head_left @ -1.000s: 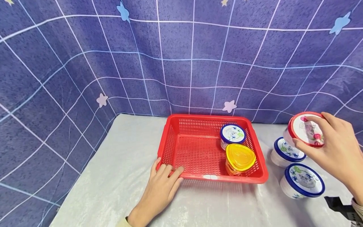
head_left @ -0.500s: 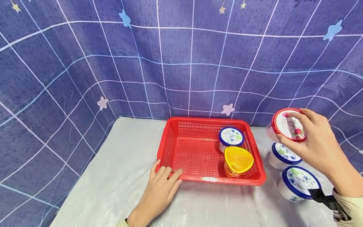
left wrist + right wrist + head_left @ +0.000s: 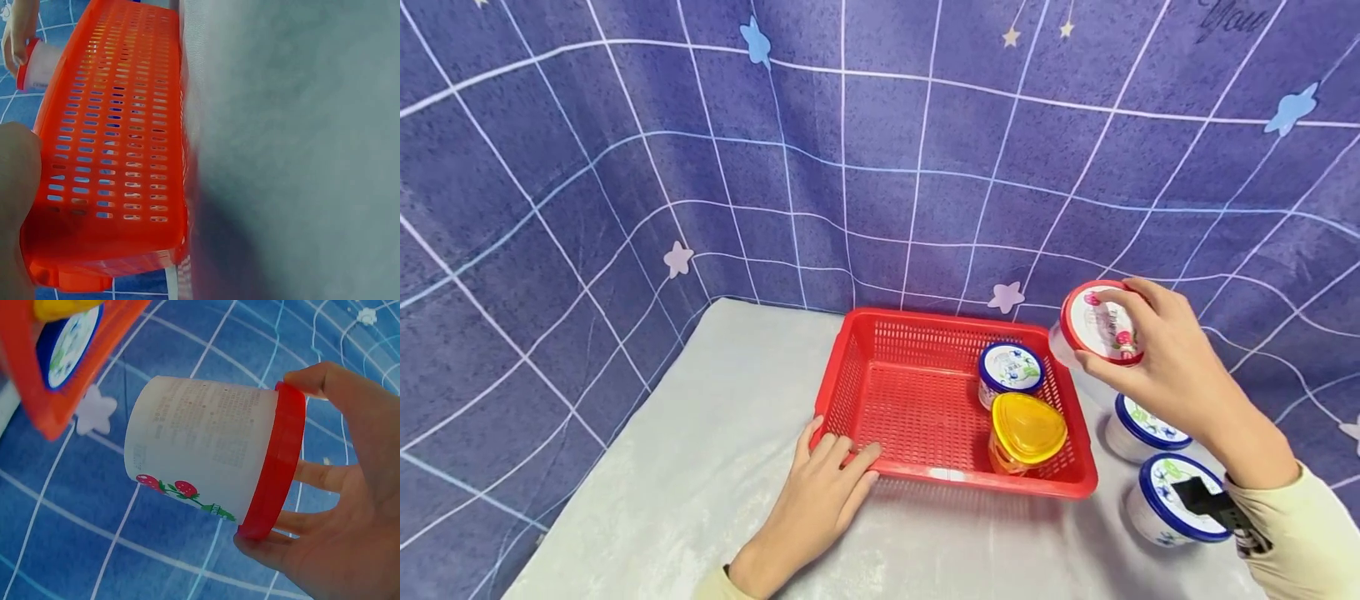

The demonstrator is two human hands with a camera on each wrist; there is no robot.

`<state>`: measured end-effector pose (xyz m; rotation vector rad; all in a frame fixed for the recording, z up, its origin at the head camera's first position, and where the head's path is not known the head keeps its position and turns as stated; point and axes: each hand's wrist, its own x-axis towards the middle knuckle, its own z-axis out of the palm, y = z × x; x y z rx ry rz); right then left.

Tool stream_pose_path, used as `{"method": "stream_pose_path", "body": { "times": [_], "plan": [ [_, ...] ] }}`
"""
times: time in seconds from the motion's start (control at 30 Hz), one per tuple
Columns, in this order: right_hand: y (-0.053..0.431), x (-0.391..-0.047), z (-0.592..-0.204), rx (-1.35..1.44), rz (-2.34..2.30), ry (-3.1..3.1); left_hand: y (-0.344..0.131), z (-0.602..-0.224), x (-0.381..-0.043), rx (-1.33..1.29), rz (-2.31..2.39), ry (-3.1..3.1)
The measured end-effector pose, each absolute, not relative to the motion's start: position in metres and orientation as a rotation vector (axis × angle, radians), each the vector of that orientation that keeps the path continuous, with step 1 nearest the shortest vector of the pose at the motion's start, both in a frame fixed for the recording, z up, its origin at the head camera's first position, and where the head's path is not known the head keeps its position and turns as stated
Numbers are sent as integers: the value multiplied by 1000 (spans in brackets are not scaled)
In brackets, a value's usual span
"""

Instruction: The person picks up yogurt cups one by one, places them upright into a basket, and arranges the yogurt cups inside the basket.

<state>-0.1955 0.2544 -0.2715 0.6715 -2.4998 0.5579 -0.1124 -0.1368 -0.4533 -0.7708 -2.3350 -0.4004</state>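
Note:
My right hand (image 3: 1168,354) grips a red-lidded plastic tub (image 3: 200,450) by its lid, thumb and fingers spread round the rim. The tub hangs in the air by the back right corner of a red plastic basket (image 3: 955,476); strawberries are printed on its whitish side. My left hand (image 3: 815,496) rests on the basket's front left rim, fingertips over the edge. Inside the basket, at its right end, stand a blue-lidded tub (image 3: 1011,367) and, in front of it, a yellow-lidded container (image 3: 1028,429). In the left wrist view the basket's slotted wall (image 3: 112,137) fills the left side.
Two more blue-lidded tubs, one behind (image 3: 1142,433) and one in front (image 3: 1165,508), stand on the table right of the basket. My right forearm passes above them. A blue curtain (image 3: 887,200) with grid lines and stars hangs behind the pale tabletop (image 3: 715,400).
My right hand has carried the red-lidded tub leftward, from above the blue-lidded tubs to the basket's back right corner. The left hand stays on the rim. The head view has shifted slightly.

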Motion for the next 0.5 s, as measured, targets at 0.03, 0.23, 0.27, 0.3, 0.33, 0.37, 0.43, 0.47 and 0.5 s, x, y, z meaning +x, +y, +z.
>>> {"method": "stream_pose_path", "body": {
  "times": [0.03,0.23,0.27,0.3,0.33,0.37,0.43,0.47,0.5],
  "plan": [
    [250,-197,-272,678,563,-2506,-137,-453,-113,-772,-401,-2329],
    [226,-208,-275,723,578,-2519,-140,-453,-111,-773,-367,-2367],
    [223,-211,-276,740,574,-2517,-140,-453,-110,-770,-363,-2376],
    [220,-213,-276,762,573,-2514,-140,-453,-110,-766,-360,-2384],
    [217,-215,-276,778,570,-2515,-141,-453,-110,-763,-360,-2387],
    [214,-217,-276,786,570,-2521,-141,-453,-109,-761,-361,-2388],
    [208,-221,-277,800,578,-2536,-141,-453,-109,-756,-362,-2390],
    [206,-222,-276,805,583,-2541,-141,-453,-109,-756,-361,-2389],
    [203,-224,-276,806,587,-2550,-141,-453,-109,-756,-358,-2389]
  ]
}}
